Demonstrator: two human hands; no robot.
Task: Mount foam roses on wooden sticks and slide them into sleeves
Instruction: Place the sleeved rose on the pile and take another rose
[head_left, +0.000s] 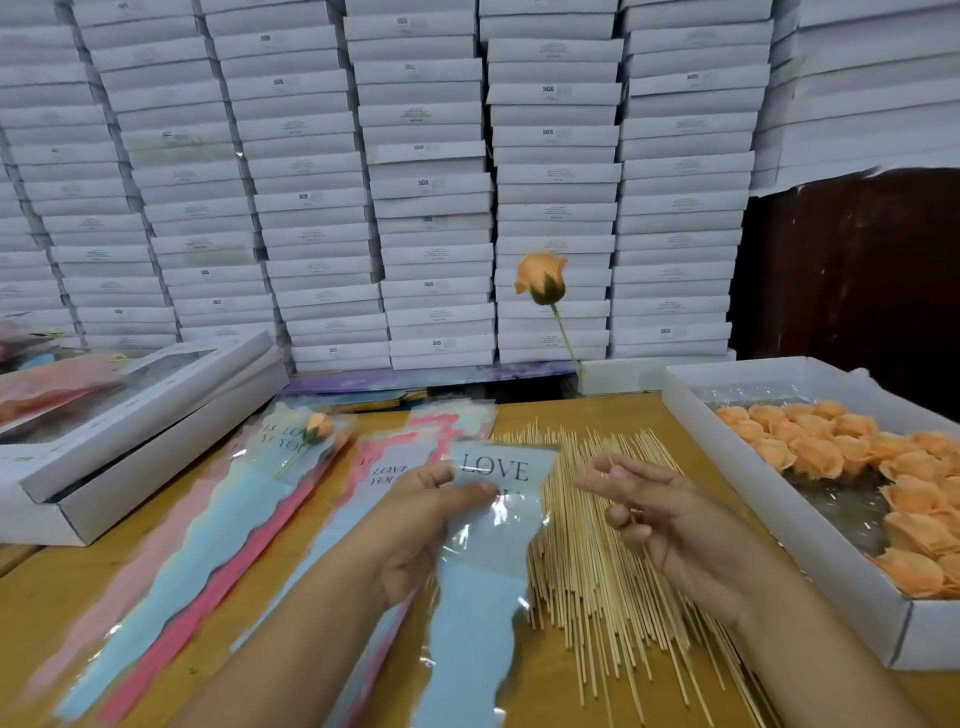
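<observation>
A: Hands?
B: Left hand (415, 525) pinches a blue LOVE sleeve (483, 566) above the wooden table (62, 587). Right hand (670, 514) hovers over the pile of wooden sticks (587, 561), fingers loosely curled; can't tell if it holds one.
A: Roses?
B: Loose orange foam roses (831, 452) in the white tray (769, 525) at right. Sleeved rose (318, 428) on the sleeve stack (208, 551) at left. One mounted rose (541, 278) stands upright before the white box stacks (436, 197).

Sleeve (485, 545): clear glossy plastic film, matt pale blue paper-like panel inside. Sticks (597, 545): pale bare wood, smooth. Roses (831, 452): orange foam, soft matt. Tray (779, 519): white matt card, crinkled glossy film lining. Bench (545, 691): yellowish wood, smooth.
</observation>
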